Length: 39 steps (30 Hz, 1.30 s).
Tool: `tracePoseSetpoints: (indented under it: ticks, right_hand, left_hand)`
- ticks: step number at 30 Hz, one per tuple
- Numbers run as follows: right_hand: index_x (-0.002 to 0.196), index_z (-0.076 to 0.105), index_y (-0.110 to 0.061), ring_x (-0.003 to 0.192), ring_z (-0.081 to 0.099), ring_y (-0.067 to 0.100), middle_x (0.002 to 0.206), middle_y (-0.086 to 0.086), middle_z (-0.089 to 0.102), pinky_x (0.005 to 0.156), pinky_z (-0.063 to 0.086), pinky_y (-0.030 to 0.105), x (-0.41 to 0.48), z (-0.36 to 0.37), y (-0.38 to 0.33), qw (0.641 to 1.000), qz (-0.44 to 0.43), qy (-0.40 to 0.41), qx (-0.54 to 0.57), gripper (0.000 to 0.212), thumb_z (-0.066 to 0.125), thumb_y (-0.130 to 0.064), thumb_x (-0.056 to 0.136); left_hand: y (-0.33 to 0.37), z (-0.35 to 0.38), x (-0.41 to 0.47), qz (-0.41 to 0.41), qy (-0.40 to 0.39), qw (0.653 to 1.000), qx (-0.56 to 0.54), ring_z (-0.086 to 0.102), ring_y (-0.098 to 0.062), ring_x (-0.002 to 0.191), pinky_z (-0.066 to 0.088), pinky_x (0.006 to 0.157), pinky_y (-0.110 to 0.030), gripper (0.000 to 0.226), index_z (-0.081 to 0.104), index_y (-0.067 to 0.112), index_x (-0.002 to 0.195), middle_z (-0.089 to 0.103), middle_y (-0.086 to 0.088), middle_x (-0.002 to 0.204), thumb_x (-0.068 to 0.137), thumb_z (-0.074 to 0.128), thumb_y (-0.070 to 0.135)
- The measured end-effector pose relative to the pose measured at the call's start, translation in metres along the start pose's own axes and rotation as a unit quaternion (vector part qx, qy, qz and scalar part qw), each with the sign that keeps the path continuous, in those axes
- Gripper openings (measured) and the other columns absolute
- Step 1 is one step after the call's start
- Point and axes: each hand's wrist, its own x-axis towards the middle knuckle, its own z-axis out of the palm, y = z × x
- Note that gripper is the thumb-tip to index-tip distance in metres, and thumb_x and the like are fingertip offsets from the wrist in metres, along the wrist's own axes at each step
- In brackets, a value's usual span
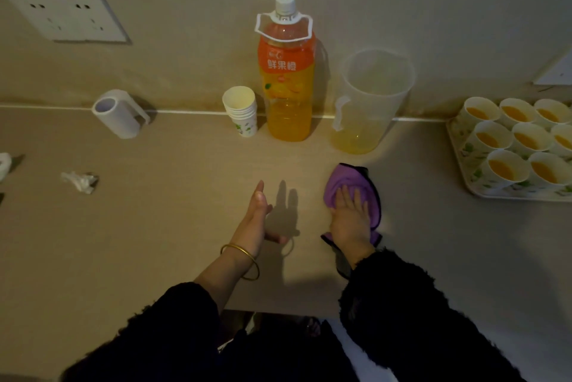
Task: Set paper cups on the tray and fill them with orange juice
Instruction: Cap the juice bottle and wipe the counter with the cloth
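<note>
While flat-fingered on the soft purple cloth (pixel 353 179), the right hand (pixel 351 217); left hand (pixel 257 212) open, edge-up.

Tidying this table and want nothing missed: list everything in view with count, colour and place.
juice bottle: one, orange, by the wall, centre
empty cups: one nested stack, white, left of the bottle
pitcher: one, clear, right of the bottle
tray: one, white floral, far right, cut off
filled cups: eight visible, white, on the tray
cloth: one, purple, under the right hand
tissue: one, white, on the table, left
roll: one, white, by the wall, left
socket: one, white, wall, upper left
bangle: one, gold, left wrist
left hand: one, open, above the table
right hand: one, flat on the cloth
</note>
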Motion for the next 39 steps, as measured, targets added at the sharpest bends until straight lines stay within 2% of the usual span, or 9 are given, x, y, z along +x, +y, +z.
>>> tracePoseSetpoints:
  ticks: [12,17,22,24,26,29,33,35,39]
  right_hand:
    - [0.144,0.039,-0.012,0.137,0.033,0.019,0.149,0.007,0.038,0.108,0.024,0.023,-0.025,0.008,-0.073,0.962,-0.117,-0.022,0.245,0.048,0.041,-0.002,0.096]
    - [0.1,0.059,-0.003,0.085,0.066,0.024,0.091,0.012,0.067,0.069,0.053,0.024,-0.027,-0.032,-0.094,0.661,0.061,-0.134,0.736,0.027,0.034,0.006,0.097]
    - [0.068,0.071,-0.006,0.054,0.068,0.016,0.061,0.009,0.068,0.05,0.054,0.021,-0.026,-0.081,-0.118,0.347,0.076,0.014,0.935,0.028,0.061,-0.016,0.091]
    - [0.087,0.072,-0.001,0.079,0.07,0.022,0.084,0.014,0.071,0.072,0.057,0.032,-0.027,-0.086,-0.117,0.265,0.042,0.052,0.962,0.048,0.065,-0.049,0.083]
    - [0.106,0.063,0.005,0.095,0.065,0.03,0.101,0.024,0.065,0.087,0.051,0.036,-0.035,-0.086,-0.117,0.424,-0.059,-0.041,0.903,0.065,0.066,-0.055,0.08]
    - [0.096,0.071,0.006,0.087,0.069,0.03,0.096,0.026,0.068,0.079,0.057,0.038,-0.03,-0.087,-0.101,0.503,-0.003,-0.123,0.856,0.042,0.056,-0.033,0.089]
    - [0.121,0.042,0.026,0.13,0.044,0.031,0.129,0.047,0.037,0.113,0.023,0.046,-0.012,-0.092,-0.093,0.37,-0.047,-0.097,0.923,0.076,0.004,-0.036,0.099]
    - [0.107,0.059,0.017,0.112,0.058,0.038,0.118,0.043,0.051,0.095,0.046,0.042,-0.008,-0.086,-0.088,0.584,-0.016,-0.013,0.811,0.059,0.024,-0.03,0.099]
    - [0.104,0.062,-0.006,0.09,0.063,0.028,0.102,0.015,0.065,0.08,0.051,0.039,-0.022,-0.088,-0.065,0.714,0.114,-0.122,0.68,0.033,0.068,-0.017,0.073]
  left_hand:
    - [-0.008,-0.031,0.008,-0.024,0.022,0.999,-0.02,0.061,-0.038,0.102,0.056,0.061,-0.024,0.056,0.011,0.032,0.148,0.034,-0.015,0.147,0.096,0.012,0.051]
    - [0.003,-0.041,0.02,-0.071,0.121,0.99,0.007,0.058,-0.029,0.085,0.052,0.07,-0.028,0.062,0.041,0.006,0.128,0.06,-0.016,0.1,0.098,0.01,0.05]
    - [0.015,-0.056,0.023,-0.102,0.087,0.99,0.038,0.046,-0.032,0.125,0.03,0.107,-0.039,0.083,0.052,-0.004,0.126,0.051,-0.022,0.134,0.095,0.008,0.058]
    - [0.03,-0.051,0.019,-0.149,-0.005,0.988,-0.041,0.04,-0.028,0.131,0.028,0.105,-0.036,0.082,0.047,-0.002,0.132,0.046,-0.017,0.14,0.094,0.01,0.06]
    - [0.046,-0.04,0.017,-0.22,-0.074,0.958,-0.167,0.043,-0.027,0.13,0.035,0.099,-0.035,0.083,0.045,0.008,0.137,0.048,-0.012,0.14,0.088,0.017,0.069]
    - [0.05,-0.033,0.019,-0.195,-0.132,0.94,-0.248,0.056,-0.027,0.118,0.049,0.092,-0.037,0.075,0.055,0.012,0.127,0.059,-0.012,0.127,0.08,0.038,0.068]
    - [0.051,-0.03,0.02,-0.145,-0.115,0.951,-0.248,0.068,-0.024,0.088,0.057,0.074,-0.033,0.045,0.058,0.002,0.123,0.069,-0.015,0.106,0.088,0.057,0.031]
    - [0.055,-0.034,0.023,-0.137,-0.074,0.96,-0.234,0.066,-0.024,0.078,0.056,0.068,-0.031,0.039,0.056,-0.003,0.123,0.068,-0.015,0.097,0.089,0.057,0.017]
    - [0.072,-0.044,0.028,-0.142,-0.069,0.964,-0.213,0.057,-0.023,0.075,0.046,0.065,-0.031,0.023,0.061,0.006,0.104,0.063,-0.01,0.086,0.091,0.05,0.022]
